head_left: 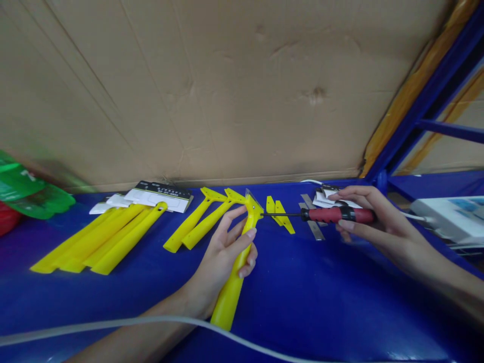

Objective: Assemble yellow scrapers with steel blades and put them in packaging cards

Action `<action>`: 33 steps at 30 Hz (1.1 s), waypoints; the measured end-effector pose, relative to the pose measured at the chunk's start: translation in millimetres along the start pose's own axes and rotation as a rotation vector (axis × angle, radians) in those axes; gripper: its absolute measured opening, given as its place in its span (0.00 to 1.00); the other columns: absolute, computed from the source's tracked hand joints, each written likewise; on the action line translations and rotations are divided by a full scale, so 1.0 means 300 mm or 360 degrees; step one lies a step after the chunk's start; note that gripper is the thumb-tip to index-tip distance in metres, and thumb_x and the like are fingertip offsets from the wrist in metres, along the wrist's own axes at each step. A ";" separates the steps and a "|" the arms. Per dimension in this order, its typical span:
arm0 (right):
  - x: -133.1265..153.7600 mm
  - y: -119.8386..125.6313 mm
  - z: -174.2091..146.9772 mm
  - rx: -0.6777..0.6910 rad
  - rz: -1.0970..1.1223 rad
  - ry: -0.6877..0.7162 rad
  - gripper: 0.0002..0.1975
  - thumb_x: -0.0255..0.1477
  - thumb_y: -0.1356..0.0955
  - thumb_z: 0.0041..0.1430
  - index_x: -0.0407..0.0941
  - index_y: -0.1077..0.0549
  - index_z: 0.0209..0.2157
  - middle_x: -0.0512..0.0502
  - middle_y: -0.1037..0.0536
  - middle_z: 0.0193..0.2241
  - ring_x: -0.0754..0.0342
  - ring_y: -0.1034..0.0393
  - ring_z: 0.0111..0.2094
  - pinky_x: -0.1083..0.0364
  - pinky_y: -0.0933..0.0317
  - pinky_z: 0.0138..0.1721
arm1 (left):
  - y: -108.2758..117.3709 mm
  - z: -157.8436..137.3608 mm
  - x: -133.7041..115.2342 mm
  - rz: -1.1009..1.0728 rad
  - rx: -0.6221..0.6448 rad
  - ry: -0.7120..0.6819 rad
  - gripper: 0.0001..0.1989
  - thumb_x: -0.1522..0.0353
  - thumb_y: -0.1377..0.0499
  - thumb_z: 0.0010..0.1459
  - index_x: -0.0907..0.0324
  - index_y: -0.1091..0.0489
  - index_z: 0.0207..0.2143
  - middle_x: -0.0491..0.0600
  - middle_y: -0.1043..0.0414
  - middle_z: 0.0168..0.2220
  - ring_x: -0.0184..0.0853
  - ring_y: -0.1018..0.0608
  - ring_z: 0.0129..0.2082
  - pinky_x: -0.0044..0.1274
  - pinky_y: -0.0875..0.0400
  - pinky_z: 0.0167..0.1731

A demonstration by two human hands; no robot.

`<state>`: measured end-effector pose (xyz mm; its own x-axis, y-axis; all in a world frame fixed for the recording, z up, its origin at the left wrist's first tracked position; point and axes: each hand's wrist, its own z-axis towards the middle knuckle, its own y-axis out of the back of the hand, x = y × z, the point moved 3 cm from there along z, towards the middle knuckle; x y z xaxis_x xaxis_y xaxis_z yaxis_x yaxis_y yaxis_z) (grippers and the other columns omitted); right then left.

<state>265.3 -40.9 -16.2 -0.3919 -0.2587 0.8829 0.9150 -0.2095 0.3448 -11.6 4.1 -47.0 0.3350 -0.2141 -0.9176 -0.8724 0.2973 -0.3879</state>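
The biggest thing is the tan cardboard wall (pixel 212 91) at the far side, cut off at the top. The shiny blue table (pixel 302 302) runs off the near edge. On the right, the blue metal frame (pixel 434 96) and the flat white box (pixel 449 217) are cut off too, and so are the see-through green plastic bottle (pixel 34 186) and a red thing (pixel 7 219) on the far left. A blurry white cord (pixel 159 320) crosses in front of the left arm. The left hand (pixel 227 249) is wrapped around a long yellow plastic scraper (pixel 230 290), so its fingers hide part of the handle. The right hand (pixel 381 227) holds the red and black screwdriver (pixel 327 215) loosely by its back end. The scraper sits between the hands, leaning away, its head just past the left fingers. The screwdriver's tip meets the head's right edge, but it is too small to tell if it is in a hole. To the left lie yellow scrapers with black and white cards (pixel 124 242), then two yellow handles (pixel 192 227). To the right are small yellow plates (pixel 280 214) and thin silver blades (pixel 315 232).
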 end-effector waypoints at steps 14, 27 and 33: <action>0.006 0.018 0.005 0.0062 -0.0046 -0.0024 0.20 0.49 0.27 0.60 0.50 0.24 0.47 0.49 0.19 0.30 0.53 0.24 0.24 0.56 0.30 0.26 | 0.004 -0.013 0.005 0.0038 0.0036 0.0045 0.29 0.65 0.30 0.59 0.53 0.39 0.57 0.36 0.32 0.25 0.20 0.37 0.11 0.12 0.48 0.10; 0.012 0.018 -0.006 0.0025 -0.0173 -0.0097 0.20 0.49 0.29 0.63 0.51 0.24 0.47 0.50 0.21 0.27 0.53 0.26 0.25 0.56 0.31 0.27 | 0.006 -0.005 0.015 0.0038 0.0026 0.0018 0.30 0.64 0.29 0.58 0.53 0.38 0.58 0.35 0.35 0.22 0.21 0.39 0.10 0.14 0.51 0.09; 0.038 0.008 0.010 -0.0052 -0.0116 -0.0035 0.19 0.50 0.28 0.62 0.49 0.26 0.40 0.53 0.26 0.18 0.55 0.32 0.17 0.58 0.36 0.19 | 0.000 -0.010 0.015 0.0048 0.0020 0.0038 0.28 0.65 0.31 0.60 0.52 0.38 0.58 0.36 0.35 0.22 0.21 0.37 0.11 0.13 0.47 0.10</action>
<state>263.4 -41.6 -4.1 -0.4549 -0.2212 0.8626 0.8804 -0.2575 0.3983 -11.2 0.3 -50.9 0.3001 -0.2269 -0.9265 -0.8774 0.3154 -0.3615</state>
